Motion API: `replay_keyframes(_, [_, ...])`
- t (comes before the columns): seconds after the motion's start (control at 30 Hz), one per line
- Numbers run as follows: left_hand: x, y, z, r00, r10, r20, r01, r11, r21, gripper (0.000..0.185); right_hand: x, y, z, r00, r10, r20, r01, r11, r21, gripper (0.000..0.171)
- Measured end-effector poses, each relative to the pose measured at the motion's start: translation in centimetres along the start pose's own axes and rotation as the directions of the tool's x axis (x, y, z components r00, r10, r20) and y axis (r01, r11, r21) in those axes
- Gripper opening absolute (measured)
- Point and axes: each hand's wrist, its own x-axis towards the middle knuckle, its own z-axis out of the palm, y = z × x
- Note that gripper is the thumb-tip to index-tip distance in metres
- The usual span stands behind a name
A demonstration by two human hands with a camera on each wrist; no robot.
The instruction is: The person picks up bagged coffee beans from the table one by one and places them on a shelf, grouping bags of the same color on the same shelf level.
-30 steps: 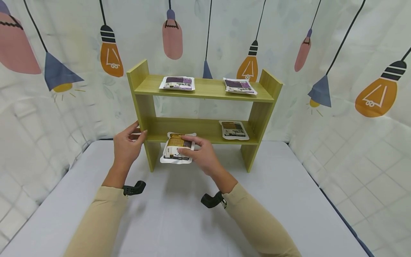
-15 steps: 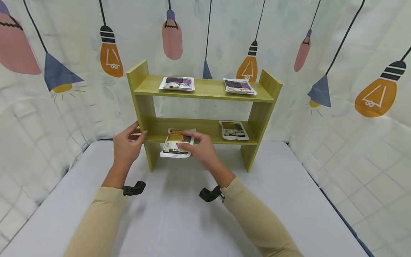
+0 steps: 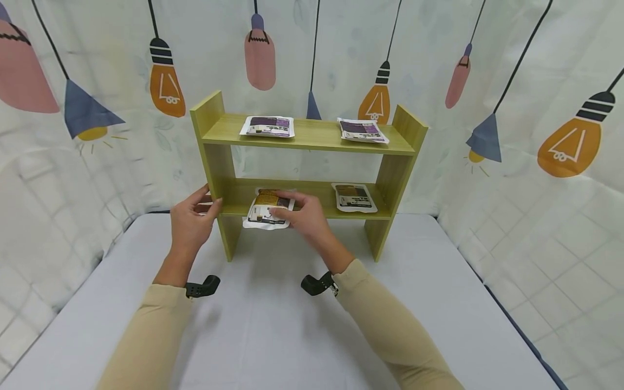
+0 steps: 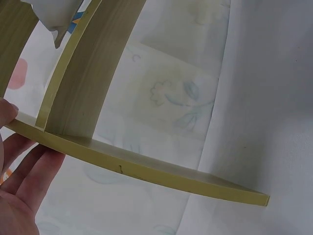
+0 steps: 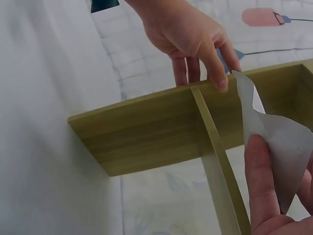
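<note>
Head view, right hand: the right hand (image 3: 303,216) pinched a brown-labelled food pouch (image 3: 265,209) between thumb and fingers, the pouch half resting on the front edge of the lower shelf board, left part, tilted toward the person.
Head view, left hand: the left hand (image 3: 191,219) gripped the left upright of the wooden shelf rack (image 3: 221,179), thumb at the front edge, fingers curled round the outer face.
Head view, other pouches: a second brown pouch (image 3: 354,197) lay flat on the right of the lower shelf; two purple-labelled pouches (image 3: 267,126) (image 3: 363,130) lay on the top shelf, well apart.
Head view, setting: the rack stood on a grey table (image 3: 273,330) before a curtain printed with lamp bulbs (image 3: 565,143).
Left wrist view, hand: the left hand's fingers (image 4: 36,169) lay straight and close together against the rack's side panel (image 4: 142,169), the thumb tip (image 4: 6,112) on the opposite face.
Left wrist view, pouch: a white corner of the pouch (image 4: 58,14) showed at the top edge.
Right wrist view, hand: the right thumb (image 5: 261,181) pressed on the pouch's pale underside (image 5: 279,142), the other fingers mostly hidden behind it.
Right wrist view, far hand: the left hand (image 5: 188,34) clasped the side panel (image 5: 151,132), thumb tip over its edge, beside the pouch's corner.
</note>
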Motion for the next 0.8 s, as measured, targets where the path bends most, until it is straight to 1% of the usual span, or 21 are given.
replay_keyframes(0.1, [0.0,0.0,0.0,1.0,0.006,-0.005,-0.006,1.0,-0.002,0.049,0.4,0.1,-0.1,1.0,-0.018,-0.01,0.018,0.999,-0.038,0.048])
replay_keyframes(0.17, [0.0,0.0,0.0,1.0,0.007,-0.005,-0.007,1.0,-0.005,0.049,0.8,0.2,-0.2,0.999,-0.032,-0.019,0.03,0.996,-0.082,0.048])
replay_keyframes(0.3, [-0.1,0.1,0.0,1.0,-0.001,0.001,0.001,1.0,-0.008,0.05,1.3,0.3,-0.3,0.999,-0.042,-0.03,0.037,0.986,-0.162,0.047])
replay_keyframes(0.37, [-0.1,0.1,0.0,1.0,-0.003,0.002,0.003,1.0,-0.007,0.05,1.5,0.2,-0.4,0.999,-0.043,-0.031,0.037,0.982,-0.187,0.047])
replay_keyframes(0.57, [-0.1,-0.2,0.0,1.0,0.017,-0.018,-0.017,1.0,-0.008,0.048,2.2,-0.1,-0.3,1.0,-0.016,-0.018,0.011,0.974,-0.225,0.048])
replay_keyframes(0.7, [0.0,-0.3,0.0,1.0,0.017,-0.017,-0.017,1.0,-0.017,0.047,2.8,-0.3,-0.1,1.0,0.008,-0.027,-0.014,0.97,-0.243,0.048])
replay_keyframes(0.8, [0.0,-0.3,0.1,1.0,0.022,-0.018,-0.022,0.999,-0.025,0.047,3.2,-0.4,0.0,0.999,-0.001,-0.034,-0.007,0.969,-0.248,0.046])
